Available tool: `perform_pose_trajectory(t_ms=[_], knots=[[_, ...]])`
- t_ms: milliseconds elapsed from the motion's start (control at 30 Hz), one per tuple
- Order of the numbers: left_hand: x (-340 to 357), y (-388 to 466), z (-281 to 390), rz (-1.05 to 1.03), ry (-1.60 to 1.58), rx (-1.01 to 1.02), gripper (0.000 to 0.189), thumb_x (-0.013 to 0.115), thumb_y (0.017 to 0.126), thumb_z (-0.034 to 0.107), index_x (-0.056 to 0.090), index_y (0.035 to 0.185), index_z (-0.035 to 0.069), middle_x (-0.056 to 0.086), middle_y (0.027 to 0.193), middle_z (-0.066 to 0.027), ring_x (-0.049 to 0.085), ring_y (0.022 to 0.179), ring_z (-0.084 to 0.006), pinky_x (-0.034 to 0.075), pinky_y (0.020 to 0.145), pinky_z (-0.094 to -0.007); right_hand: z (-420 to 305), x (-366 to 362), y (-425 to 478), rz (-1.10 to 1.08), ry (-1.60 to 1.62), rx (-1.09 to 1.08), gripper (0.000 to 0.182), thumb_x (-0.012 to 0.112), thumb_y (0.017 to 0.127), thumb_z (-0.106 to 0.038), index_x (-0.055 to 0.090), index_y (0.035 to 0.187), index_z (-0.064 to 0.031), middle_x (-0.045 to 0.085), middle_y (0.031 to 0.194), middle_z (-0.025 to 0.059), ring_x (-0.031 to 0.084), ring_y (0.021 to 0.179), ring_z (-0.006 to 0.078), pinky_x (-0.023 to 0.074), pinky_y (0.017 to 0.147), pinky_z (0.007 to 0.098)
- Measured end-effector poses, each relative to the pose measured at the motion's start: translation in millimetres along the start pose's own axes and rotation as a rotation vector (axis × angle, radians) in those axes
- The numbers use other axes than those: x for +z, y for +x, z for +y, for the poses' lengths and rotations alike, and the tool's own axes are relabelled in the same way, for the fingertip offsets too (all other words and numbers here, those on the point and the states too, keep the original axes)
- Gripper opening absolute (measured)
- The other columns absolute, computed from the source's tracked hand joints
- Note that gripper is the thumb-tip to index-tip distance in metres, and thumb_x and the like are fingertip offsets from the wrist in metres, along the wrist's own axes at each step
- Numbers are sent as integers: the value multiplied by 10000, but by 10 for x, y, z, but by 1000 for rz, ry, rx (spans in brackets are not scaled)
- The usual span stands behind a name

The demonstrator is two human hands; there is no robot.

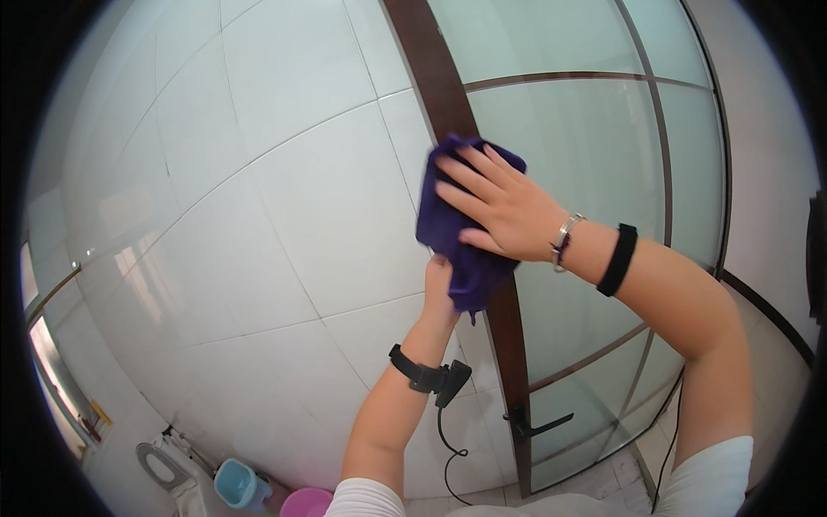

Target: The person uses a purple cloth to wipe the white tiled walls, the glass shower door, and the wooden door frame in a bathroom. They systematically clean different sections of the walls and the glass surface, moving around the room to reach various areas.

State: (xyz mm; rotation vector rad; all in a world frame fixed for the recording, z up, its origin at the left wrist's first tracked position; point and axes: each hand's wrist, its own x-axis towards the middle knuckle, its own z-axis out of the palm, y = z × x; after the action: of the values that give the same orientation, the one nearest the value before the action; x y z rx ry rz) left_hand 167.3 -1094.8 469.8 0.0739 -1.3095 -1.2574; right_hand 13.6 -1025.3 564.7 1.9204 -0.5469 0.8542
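Observation:
My right hand [501, 207] lies over a dark purple cloth [481, 278], fingers spread, pressing it to the upright dark-brown stile [446, 103] of a frosted-glass door [568, 161]. The cloth drapes across the stile and hangs below my palm in a loose corner. Just under it is my left hand [440, 284], largely hidden by the cloth. Only its thumb side and wrist show, so whether it grips the cloth or the door's edge is unclear.
A black lever handle [546, 426] juts out lower on the door. White tiled wall [316, 194] fills the left side. Below are a toilet with raised seat [155, 462], a blue bucket [236, 485] and a pink basin [307, 504]. A black cable [442, 433] hangs from my left wrist strap.

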Motion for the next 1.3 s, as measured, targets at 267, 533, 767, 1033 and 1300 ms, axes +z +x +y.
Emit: perform_pose_trajectory(t_ms=[267, 533, 767, 1033, 1300], knots=[[126, -400, 127, 57, 583, 365, 456, 500, 935, 63, 367, 1344, -89, 436, 1370, -162, 435, 1246, -210, 319, 1041, -297, 320, -184, 51, 52, -273, 5, 593, 625, 811, -299, 449, 1321, -55, 323, 1459, 133, 282, 1354, 311, 235, 1120, 424], [112, -269, 213, -102, 410, 227, 469, 480, 940, 57, 348, 1373, -64, 431, 1368, -151, 428, 1225, -184, 327, 1018, -276, 63, 62, 582, 198, -298, 193, 566, 503, 752, -158, 420, 1276, 39, 300, 1421, 231, 235, 1337, 417, 216, 1107, 493], [-88, -981, -494, -43, 824, 544, 195, 457, 842, -26, 507, 1021, -85, 506, 1002, -266, 482, 912, -431, 414, 835, -405, -724, 408, -283, 129, -144, 311, 574, 608, 735, -166, 462, 1279, -53, 374, 1397, 143, 328, 1290, 348, 280, 1080, 447], [-440, -2428, -1166, -120, 933, 56, 340, 458, 866, 17, 475, 1194, -73, 475, 1220, -266, 475, 1105, -418, 388, 938, -403, -1663, 584, -1796, -310, 140, 386, 562, 650, 700, -203, 507, 1226, -65, 438, 1333, 112, 378, 1235, 337, 286, 1071, 480], [-3, -1899, -827, -95, 1245, 358, 509, 467, 858, 10, 334, 1332, -120, 194, 1474, -287, 224, 1359, -428, 211, 1100, -424, -1093, 426, -1881, -296, 55, 232, 530, 664, 728, -230, 526, 1205, -47, 421, 1379, 79, 357, 1293, 281, 274, 1092, 437]])
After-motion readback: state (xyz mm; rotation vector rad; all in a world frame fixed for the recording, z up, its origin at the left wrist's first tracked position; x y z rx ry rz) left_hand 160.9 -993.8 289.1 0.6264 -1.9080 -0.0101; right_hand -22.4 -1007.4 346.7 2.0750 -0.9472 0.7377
